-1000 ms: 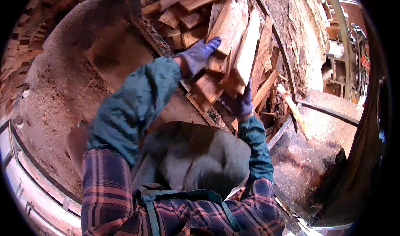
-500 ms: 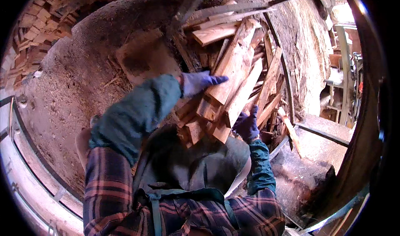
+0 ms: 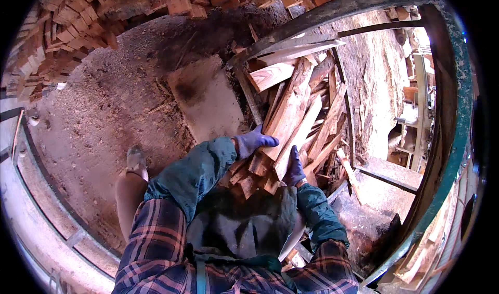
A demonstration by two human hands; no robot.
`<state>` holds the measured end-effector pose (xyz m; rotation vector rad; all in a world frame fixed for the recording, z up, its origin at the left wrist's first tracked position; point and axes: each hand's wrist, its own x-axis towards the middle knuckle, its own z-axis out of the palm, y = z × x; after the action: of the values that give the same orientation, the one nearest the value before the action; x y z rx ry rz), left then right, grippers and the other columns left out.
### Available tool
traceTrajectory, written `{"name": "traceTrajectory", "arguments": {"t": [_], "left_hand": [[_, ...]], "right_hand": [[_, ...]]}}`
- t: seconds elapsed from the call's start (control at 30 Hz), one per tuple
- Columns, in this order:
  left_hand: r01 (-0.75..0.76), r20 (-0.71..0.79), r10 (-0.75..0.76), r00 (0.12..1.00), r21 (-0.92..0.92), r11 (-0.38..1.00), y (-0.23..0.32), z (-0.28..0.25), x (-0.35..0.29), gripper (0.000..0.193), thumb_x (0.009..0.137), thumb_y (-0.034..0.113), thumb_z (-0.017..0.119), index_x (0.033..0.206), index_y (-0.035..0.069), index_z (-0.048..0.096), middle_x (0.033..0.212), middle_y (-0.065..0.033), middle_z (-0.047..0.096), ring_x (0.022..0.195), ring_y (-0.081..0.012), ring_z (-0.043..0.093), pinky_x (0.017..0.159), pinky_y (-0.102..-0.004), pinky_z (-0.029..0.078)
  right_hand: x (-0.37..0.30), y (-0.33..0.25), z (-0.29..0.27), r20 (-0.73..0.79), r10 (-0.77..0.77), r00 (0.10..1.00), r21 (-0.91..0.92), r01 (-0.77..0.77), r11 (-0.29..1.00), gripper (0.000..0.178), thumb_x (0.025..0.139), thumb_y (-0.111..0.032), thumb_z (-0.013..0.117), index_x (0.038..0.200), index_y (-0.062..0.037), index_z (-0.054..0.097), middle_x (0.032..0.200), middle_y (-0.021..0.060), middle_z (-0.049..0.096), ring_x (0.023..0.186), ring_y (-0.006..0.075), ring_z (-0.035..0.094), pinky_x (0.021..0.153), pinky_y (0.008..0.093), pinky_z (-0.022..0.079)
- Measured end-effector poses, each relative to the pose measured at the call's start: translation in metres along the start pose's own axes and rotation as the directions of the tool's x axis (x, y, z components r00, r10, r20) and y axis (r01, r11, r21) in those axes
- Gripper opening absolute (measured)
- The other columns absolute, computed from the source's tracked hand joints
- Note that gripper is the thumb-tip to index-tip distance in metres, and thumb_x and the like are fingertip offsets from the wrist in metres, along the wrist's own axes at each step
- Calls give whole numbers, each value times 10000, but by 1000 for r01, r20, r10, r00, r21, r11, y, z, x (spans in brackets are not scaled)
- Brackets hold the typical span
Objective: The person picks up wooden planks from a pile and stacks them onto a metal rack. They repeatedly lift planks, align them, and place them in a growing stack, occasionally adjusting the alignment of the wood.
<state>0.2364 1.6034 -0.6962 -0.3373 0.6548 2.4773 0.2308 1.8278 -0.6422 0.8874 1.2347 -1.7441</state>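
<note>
A bundle of long split wood pieces (image 3: 289, 107) lies lengthwise in a metal frame in front of me, with the near ends toward my apron (image 3: 244, 224). My left hand (image 3: 254, 141), in a purple glove, is closed on the bundle's left side, its thumb over the top plank. On the opposite side, my gloved right hand (image 3: 295, 168) clasps the near end of a pale piece (image 3: 299, 133). Its thumb points up along the wood; the other fingers are hidden beneath. Teal sleeve covers (image 3: 200, 164) reach over both forearms.
A curved metal frame (image 3: 338, 13) arches around the wood and down the right side. Cut wood is stacked along the far wall (image 3: 67, 24). A flat slab (image 3: 208, 104) lies on the dusty floor. One loose stick (image 3: 349, 172) leans right of the bundle. Metal rails (image 3: 52, 200) run at left.
My left hand has gone from pointing across the top plank to gripping the bundle's side. My right hand has moved closer in against the wood. The view has shifted, showing more of the far stack.
</note>
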Motion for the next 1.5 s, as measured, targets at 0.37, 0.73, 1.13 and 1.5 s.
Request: {"name": "traceTrajectory", "arguments": {"t": [0.37,0.73,1.13,1.5], "left_hand": [[218,-100,-227,969,-95,971,49,78,-170,904,794,113,767,1493,88,195,1339,-137,510,1205,-259,539,1006,-425,482],[302,-284,-323,903,-114,946,134,212,-370,874,794,158,796,1478,103,256,1343,-120,531,1230,-253,532,997,-412,486],[-73,-496,88,864,49,996,197,341,-517,843,816,99,743,1478,97,221,1342,-115,506,1202,-242,535,1024,-397,461],[-366,-299,604,738,576,732,156,540,-527,1004,758,75,780,1517,75,123,1382,-119,423,1223,-243,473,1041,-390,413]], "right_hand": [[-123,60,53,101,214,972,203,-230,952,780,901,-632,543,1466,-111,409,1423,104,516,1270,306,520,1106,470,383],[-308,135,184,16,173,985,411,-164,897,686,952,-514,546,1454,-63,423,1413,109,521,1258,268,534,1094,408,407],[-423,86,317,455,265,850,319,-433,843,742,900,-560,601,1387,-11,495,1364,160,559,1232,253,560,1102,423,407],[-592,-61,276,379,-329,865,14,350,937,688,862,-522,679,1336,-43,537,1160,108,653,959,171,639,877,313,519]]}}
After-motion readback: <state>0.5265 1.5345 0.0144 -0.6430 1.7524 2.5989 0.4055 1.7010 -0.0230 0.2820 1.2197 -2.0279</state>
